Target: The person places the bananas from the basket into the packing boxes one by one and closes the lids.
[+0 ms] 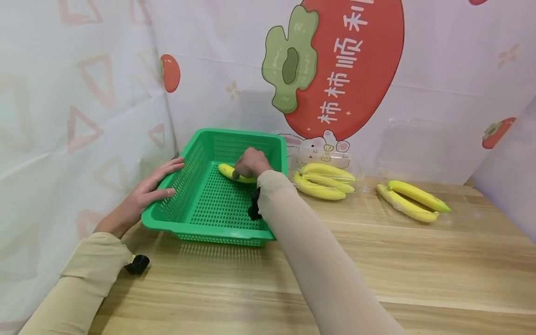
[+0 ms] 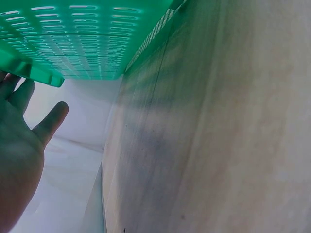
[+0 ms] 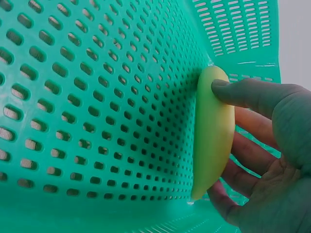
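Note:
A green perforated basket (image 1: 213, 231) stands on the table at the left, its floor pierced by rows of small slots. Inside it, my right hand (image 1: 252, 163) holds a yellow banana (image 3: 210, 141) down at the basket's floor. The right wrist view shows the thumb (image 3: 248, 93) on one side of the banana and the fingers along the other. At the basket's left rim, my left hand (image 1: 144, 193) rests with its fingers extended and the thumb spread apart. From the left wrist, the basket's slotted wall (image 2: 77, 29) shows close beside that hand.
Right of the basket, several bananas (image 1: 322, 186) lie in a clear plastic box with its lid up. Farther right, two bananas (image 1: 412, 200) lie in another clear box. A printed cloth (image 1: 226, 56) hangs behind the wooden table (image 1: 201, 288) and along its left side.

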`<act>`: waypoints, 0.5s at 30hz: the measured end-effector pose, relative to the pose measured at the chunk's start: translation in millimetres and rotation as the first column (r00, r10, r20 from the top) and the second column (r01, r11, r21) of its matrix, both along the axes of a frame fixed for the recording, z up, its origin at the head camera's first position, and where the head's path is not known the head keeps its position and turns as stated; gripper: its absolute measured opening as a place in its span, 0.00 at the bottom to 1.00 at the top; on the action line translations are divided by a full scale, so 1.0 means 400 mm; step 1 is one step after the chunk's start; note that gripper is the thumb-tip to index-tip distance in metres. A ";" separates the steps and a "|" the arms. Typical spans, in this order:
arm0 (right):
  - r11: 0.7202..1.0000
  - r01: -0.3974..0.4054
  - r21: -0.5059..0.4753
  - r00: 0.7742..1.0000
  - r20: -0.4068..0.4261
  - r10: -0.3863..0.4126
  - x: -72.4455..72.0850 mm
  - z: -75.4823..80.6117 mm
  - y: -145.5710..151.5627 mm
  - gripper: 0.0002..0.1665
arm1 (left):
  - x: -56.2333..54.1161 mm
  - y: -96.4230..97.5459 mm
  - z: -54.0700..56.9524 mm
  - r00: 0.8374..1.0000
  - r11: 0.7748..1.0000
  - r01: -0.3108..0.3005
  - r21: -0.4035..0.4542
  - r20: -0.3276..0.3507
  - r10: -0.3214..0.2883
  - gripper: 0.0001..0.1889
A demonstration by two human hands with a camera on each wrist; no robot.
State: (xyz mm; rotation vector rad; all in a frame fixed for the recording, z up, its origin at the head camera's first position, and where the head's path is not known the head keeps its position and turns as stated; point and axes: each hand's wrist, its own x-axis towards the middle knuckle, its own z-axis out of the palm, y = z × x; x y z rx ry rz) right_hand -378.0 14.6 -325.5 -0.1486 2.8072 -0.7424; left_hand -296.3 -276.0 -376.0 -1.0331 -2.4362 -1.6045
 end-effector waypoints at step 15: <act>0.989 0.065 -0.134 0.995 -0.060 -0.074 0.005 -0.002 -0.001 0.15 | 0.004 0.000 -0.001 1.000 1.000 -0.001 -0.007 -0.006 0.001 0.31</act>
